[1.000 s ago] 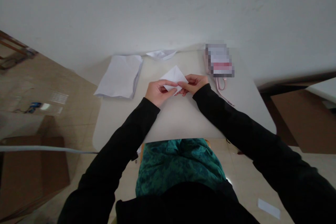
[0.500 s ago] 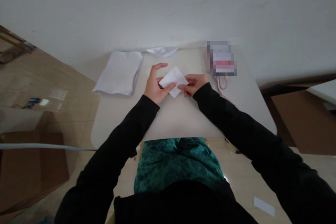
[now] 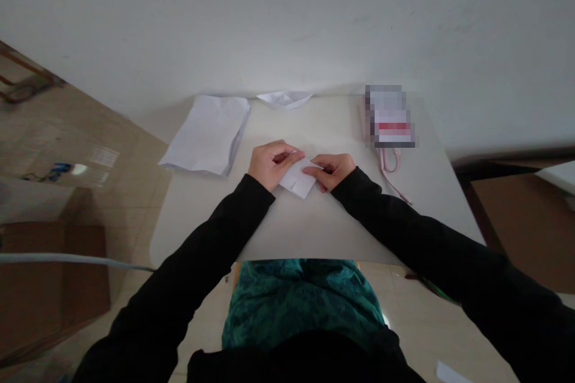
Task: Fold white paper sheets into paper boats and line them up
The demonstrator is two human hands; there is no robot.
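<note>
A small folded piece of white paper point(image 3: 300, 184) is held between both hands, just above the middle of the white table point(image 3: 309, 233). My left hand point(image 3: 272, 163) pinches its upper left part, thumb on top and fingers curled behind. My right hand point(image 3: 333, 170) grips the right corner between thumb and fingers. A crease or flap edge shows on the paper's face. Behind the hands, a folded paper boat point(image 3: 285, 99) lies at the table's far edge by the wall. The fingertips under the paper are hidden.
A stack of white paper sheets point(image 3: 209, 134) lies at the table's left. At the back right stands a pixelated box-like object point(image 3: 390, 116) with a pink cable point(image 3: 395, 161). Cardboard boxes point(image 3: 85, 275) are on the floor at left, and another point(image 3: 530, 221) at right.
Both hands have brought the paper nearer to me, and its orientation has changed. My left index finger, raised before, is now curled onto the paper. The camera view has shifted slightly.
</note>
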